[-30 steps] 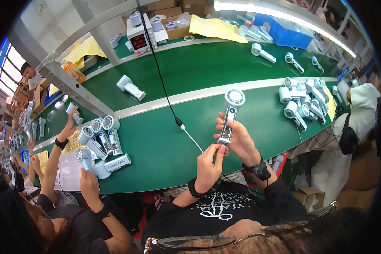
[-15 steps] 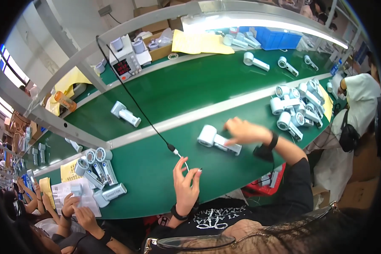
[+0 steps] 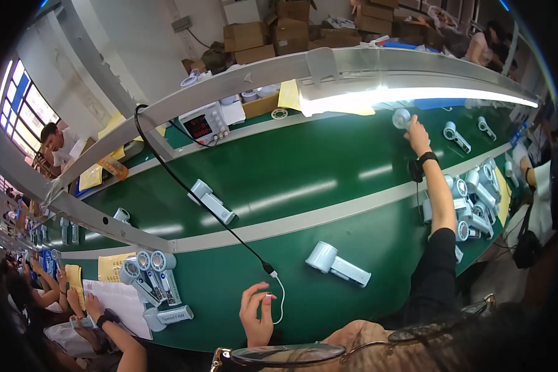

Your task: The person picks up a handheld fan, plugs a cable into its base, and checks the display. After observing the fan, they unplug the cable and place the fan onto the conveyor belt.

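Note:
My left hand [image 3: 256, 314], low in the middle, pinches the end of a short white cable [image 3: 282, 304]. That cable hangs from the plug of a long black cord [image 3: 217, 214]. My right arm stretches far across the bench, and my right hand [image 3: 418, 136] grips a handheld fan [image 3: 401, 118] on the far green strip. Its round head shows past my fingers; its handle is mostly hidden. Another pale blue handheld fan [image 3: 339, 265] lies on the near green bench, between my two arms and touched by neither.
A fan pile [image 3: 477, 198] lies at right; several fans [image 3: 158, 279] lie at left by paper sheets [image 3: 115, 304]. A metal rail [image 3: 279, 220] divides the bench. One fan [image 3: 209, 201] lies beyond it. A power supply [image 3: 203, 126] and lamp [image 3: 415, 96] stand behind; co-worker's hands [image 3: 96, 310] work at left.
My right hand has left the near fan and reached forward and right to a fan on the far strip. My left hand still holds the white cable. The view has tilted upward.

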The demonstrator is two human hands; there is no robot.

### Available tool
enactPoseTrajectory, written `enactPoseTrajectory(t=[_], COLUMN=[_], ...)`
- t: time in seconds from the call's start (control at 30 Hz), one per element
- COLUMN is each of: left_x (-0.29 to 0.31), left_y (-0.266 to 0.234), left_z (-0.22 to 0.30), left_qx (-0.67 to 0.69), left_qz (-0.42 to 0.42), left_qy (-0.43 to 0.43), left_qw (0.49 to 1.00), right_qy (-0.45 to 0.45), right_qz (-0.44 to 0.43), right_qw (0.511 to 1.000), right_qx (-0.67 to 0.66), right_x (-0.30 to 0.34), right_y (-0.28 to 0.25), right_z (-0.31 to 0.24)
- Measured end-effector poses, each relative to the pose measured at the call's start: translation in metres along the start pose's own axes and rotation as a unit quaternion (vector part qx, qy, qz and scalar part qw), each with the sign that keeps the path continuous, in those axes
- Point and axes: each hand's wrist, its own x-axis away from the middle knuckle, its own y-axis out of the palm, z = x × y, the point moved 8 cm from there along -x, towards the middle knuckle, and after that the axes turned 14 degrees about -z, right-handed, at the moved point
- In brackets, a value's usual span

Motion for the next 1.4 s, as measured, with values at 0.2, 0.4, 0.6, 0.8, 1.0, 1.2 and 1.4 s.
enactPoseTrajectory(t=[0.2, 0.4, 0.6, 0.8, 1.0, 1.2, 1.4], left_x=[0.006, 0.014, 0.037, 0.051, 0.052, 0.046, 0.048], left_y=[0.05, 0.086, 0.066, 0.048, 0.041, 0.041, 0.045], left_z=[0.011, 0.044, 0.053, 0.052, 0.049, 0.04, 0.022], left_qx=[0.288, 0.274, 0.252, 0.225, 0.23, 0.168, 0.184], left_qz=[-0.178, -0.248, -0.192, -0.15, -0.112, -0.179, -0.223], left_qy=[-0.064, 0.025, 0.075, 0.044, 0.054, 0.038, 0.003], left_qw=[0.939, 0.929, 0.946, 0.962, 0.965, 0.969, 0.957], right_qy=[-0.226, -0.151, -0.175, -0.127, -0.128, -0.195, -0.246], right_qz=[-0.16, -0.306, -0.299, -0.298, -0.271, -0.206, -0.219], right_qw=[0.521, 0.247, 0.189, 0.125, 0.202, 0.338, 0.378], right_qx=[-0.807, -0.907, -0.919, -0.938, -0.932, -0.897, -0.865], right_x=[0.178, 0.386, 0.455, 0.472, 0.476, 0.472, 0.474], right_y=[-0.083, -0.09, -0.097, -0.078, -0.071, -0.082, -0.082], right_z=[-0.115, -0.236, -0.283, -0.295, -0.292, -0.279, -0.291])
